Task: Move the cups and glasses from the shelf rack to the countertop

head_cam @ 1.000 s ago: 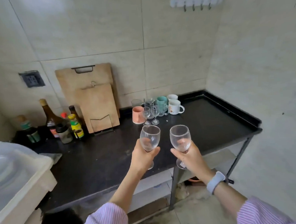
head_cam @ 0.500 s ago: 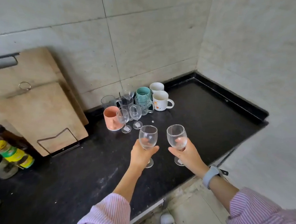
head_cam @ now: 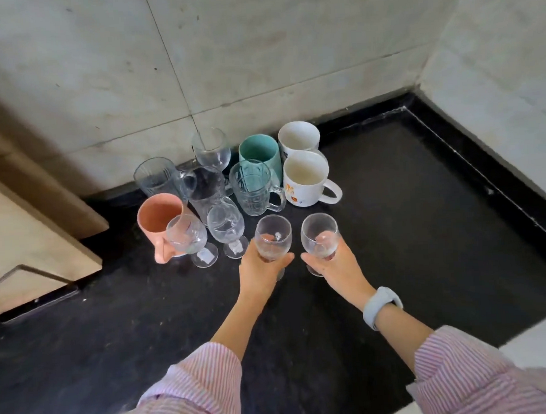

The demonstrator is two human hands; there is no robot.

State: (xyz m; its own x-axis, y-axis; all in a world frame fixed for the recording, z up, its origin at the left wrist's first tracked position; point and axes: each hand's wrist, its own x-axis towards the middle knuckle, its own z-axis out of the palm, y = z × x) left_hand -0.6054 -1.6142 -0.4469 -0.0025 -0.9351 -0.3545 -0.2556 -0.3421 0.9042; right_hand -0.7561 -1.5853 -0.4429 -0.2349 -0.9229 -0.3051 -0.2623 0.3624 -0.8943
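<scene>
While the left hand [head_cam: 260, 266] wraps its fingers round the bowl and stem of one wine glass [head_cam: 273, 237], the right hand [head_cam: 334, 264] curls the same way round a second wine glass [head_cam: 320, 236], and the two glasses stand upright side by side, close but apart, low over the black worktop [head_cam: 410, 230]. Whether their feet touch the worktop cannot be told, since the hands hide most of each base. A pale watch [head_cam: 381, 305] sits on the right wrist, and both arms wear pink striped sleeves [head_cam: 196, 381].

Just beyond the held glasses a cluster of drinkware stands near the back wall. At the front left are two small stemmed glasses [head_cam: 187, 236] (each with a white label on its foot), the nearer one just beside a pink mug [head_cam: 160, 218]. Behind them stand a tall clear glass [head_cam: 205, 191], a ribbed tumbler [head_cam: 156, 177] and another stemmed glass [head_cam: 212, 149] close to the wall. To the right come a clear handled glass mug [head_cam: 254, 188], a teal cup [head_cam: 260, 151] behind it, and two white mugs [head_cam: 306, 179], the front one with an orange print and its handle pointing right.

A wooden cutting board [head_cam: 28, 250] leans at the left edge of the view.
</scene>
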